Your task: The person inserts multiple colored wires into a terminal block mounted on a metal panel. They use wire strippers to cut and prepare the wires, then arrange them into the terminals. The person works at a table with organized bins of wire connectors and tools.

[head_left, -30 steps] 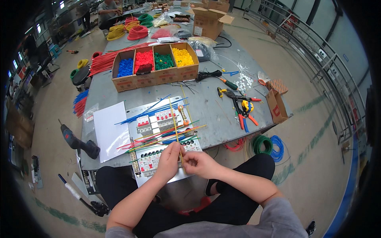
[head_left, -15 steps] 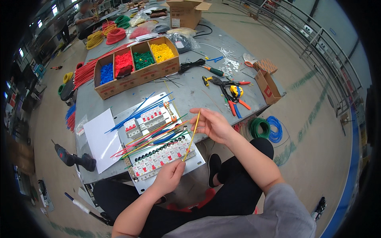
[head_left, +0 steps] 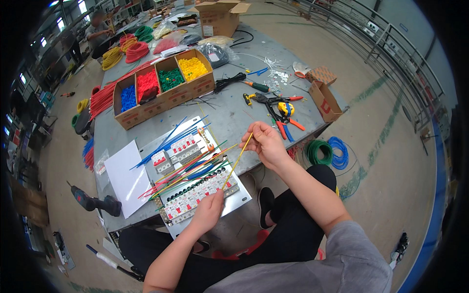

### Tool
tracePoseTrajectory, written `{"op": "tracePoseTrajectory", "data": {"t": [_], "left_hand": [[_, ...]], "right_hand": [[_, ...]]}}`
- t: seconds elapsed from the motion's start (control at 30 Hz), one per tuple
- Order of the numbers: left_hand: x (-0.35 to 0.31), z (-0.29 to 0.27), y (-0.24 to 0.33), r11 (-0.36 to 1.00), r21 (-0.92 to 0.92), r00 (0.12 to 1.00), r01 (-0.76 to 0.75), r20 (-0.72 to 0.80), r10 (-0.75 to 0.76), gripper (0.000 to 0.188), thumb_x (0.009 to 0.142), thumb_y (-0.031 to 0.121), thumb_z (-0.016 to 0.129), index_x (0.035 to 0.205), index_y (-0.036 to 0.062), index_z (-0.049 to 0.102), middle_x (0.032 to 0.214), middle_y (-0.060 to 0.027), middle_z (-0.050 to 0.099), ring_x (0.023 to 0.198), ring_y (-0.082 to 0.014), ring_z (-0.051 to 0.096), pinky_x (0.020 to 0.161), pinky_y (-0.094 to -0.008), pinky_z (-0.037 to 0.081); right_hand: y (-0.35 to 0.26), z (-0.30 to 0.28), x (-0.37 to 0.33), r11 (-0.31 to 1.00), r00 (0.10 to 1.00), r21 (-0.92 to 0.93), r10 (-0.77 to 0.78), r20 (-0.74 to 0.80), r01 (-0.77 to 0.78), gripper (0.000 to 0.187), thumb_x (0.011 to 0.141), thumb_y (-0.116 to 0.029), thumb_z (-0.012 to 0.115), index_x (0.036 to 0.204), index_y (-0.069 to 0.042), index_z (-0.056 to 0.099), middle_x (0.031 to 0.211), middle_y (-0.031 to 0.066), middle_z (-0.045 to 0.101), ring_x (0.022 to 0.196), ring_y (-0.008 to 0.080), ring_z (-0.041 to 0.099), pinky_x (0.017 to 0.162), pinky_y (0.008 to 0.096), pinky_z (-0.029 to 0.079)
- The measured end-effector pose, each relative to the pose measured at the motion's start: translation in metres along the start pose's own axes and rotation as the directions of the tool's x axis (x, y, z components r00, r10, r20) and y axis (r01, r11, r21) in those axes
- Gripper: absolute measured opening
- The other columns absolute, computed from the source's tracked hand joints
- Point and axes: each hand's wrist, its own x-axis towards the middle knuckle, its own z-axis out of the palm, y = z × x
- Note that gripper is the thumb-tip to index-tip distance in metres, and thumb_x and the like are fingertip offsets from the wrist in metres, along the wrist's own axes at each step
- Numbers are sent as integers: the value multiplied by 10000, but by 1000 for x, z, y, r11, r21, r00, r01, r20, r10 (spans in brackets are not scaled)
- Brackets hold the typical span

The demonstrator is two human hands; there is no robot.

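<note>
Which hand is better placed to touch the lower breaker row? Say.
Left, probably: the left hand, low on the yellow wire, is nearer the lower breaker row; the right hand, higher up the wire, is farther off.

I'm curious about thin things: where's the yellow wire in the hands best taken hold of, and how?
Probably pinch the yellow wire mid-length, coming from the right: that uncovered stretch slants between left hand and right hand, while loose wires lie to its left. It looks too thin for a whole-hand hold.
</note>
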Motion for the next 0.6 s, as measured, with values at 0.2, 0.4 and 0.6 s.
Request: {"op": "tracePoseTrajectory", "data": {"t": [0.2, 0.4, 0.6], "left_hand": [[12, 2, -1, 974, 227, 997, -25, -60, 39, 541, 1134, 397, 429, 883, -35, 635, 714, -142, 618, 674, -246, 566, 687, -397, 474], [11, 0, 8, 953, 303, 994, -24, -96, 55, 537, 1129, 393, 431, 943, -56, 657, 771, -233, 656, 723, -342, 618, 746, -434, 497], [8, 0, 21, 922, 386, 991, -14, -117, 64, 553, 1126, 402, 427, 944, -61, 668, 811, -276, 672, 772, -430, 641, 767, -456, 503]], "right_hand": [[-9, 1, -1, 992, 994, -75, -104, 20, 105, 245, 1111, -270, 533, 1129, -28, 571, 1005, 148, 724, 931, 261, 762, 800, 371, 636], [-4, 15, -11, 990, 985, -62, 133, 108, -127, 288, 1071, -138, 594, 1306, -10, 489, 1095, 180, 723, 982, 294, 759, 867, 409, 643], [6, 15, -15, 984, 984, -99, 156, 84, -148, 277, 1037, -27, 606, 1244, -24, 422, 1151, 208, 701, 995, 315, 755, 888, 411, 649]]}}
